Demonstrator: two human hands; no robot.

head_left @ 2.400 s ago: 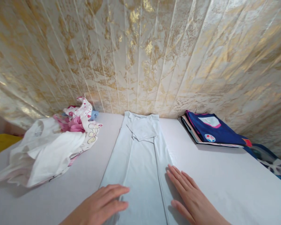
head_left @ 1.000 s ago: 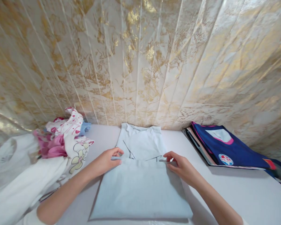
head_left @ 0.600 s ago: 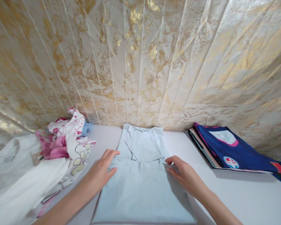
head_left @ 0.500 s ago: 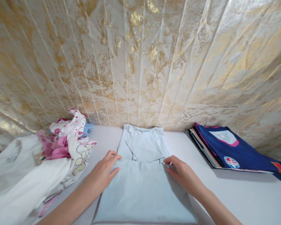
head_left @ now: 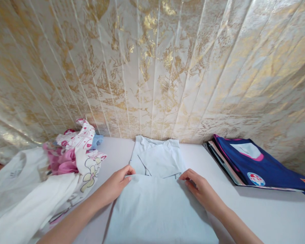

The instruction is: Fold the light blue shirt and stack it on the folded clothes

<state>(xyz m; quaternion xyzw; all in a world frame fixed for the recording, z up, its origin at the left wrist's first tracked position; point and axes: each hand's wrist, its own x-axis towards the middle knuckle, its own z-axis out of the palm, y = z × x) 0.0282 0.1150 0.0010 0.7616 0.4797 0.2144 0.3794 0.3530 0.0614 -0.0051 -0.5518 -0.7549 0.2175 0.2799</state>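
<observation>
A pale blue shirt (head_left: 157,210) lies in front of me, its sides tucked in and its lower part doubled up toward the neckline. The neck end points to the wall, and a dark line shows on the upper layer. At the left end of the folded edge, my left hand (head_left: 119,183) pinches the cloth between thumb and fingers. My right hand (head_left: 199,186) grips the opposite end of that edge, fingers bent over the fabric. The shirt's near end runs out of the picture at the bottom.
Loose clothes (head_left: 63,169), white, pink and flower-printed, are heaped on the left of the white table (head_left: 256,217). A stack of folded clothes with a dark blue garment (head_left: 264,162) on top sits at the right. Behind stands a gold-patterned wall covering (head_left: 152,74).
The thumb and fingers of my left hand have drawn together at the fold's corner. The folded edge looks smoother. The view has shifted slightly, and my right hand stays at its corner.
</observation>
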